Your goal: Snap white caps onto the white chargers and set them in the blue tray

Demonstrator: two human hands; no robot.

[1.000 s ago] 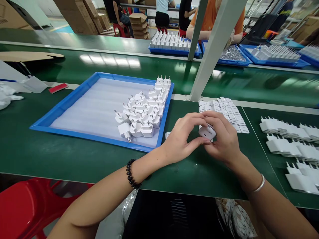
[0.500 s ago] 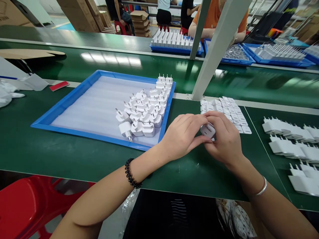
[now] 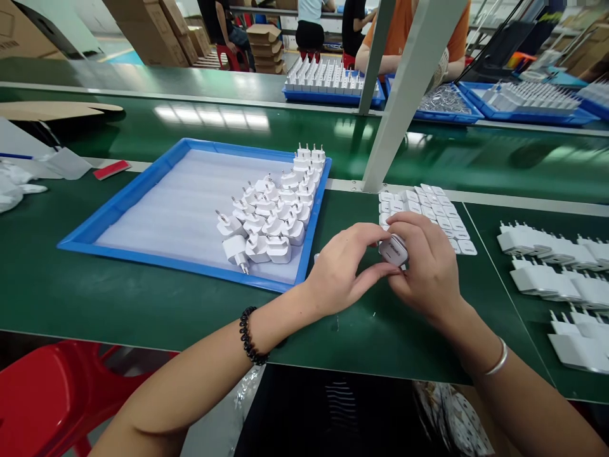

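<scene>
Between my two hands is a small white plug charger (image 3: 394,251), its end face with a small slot and faint print turned up toward me. My right hand (image 3: 425,266) wraps round its right side. The thumb and fingertips of my left hand (image 3: 340,270) close on it from the left. Its prongs are hidden. Just behind my hands lie rows of flat white pieces (image 3: 440,209) on the green table. To the left, a blue tray (image 3: 188,270) lined with a white sheet holds several white plug chargers (image 3: 273,222), bunched along its right side.
More white plug chargers (image 3: 556,279) lie in rows at the right. A pale metal post (image 3: 394,120) rises behind my hands. A red strip (image 3: 111,169) lies left of the tray. Across the green belt (image 3: 266,136), filled trays (image 3: 333,96) stand near a person in orange (image 3: 399,38).
The view has shifted slightly. My left fingers have drawn a little apart at the charger, and a small white bit now shows beside my left hand. The charger stays in my hands.
</scene>
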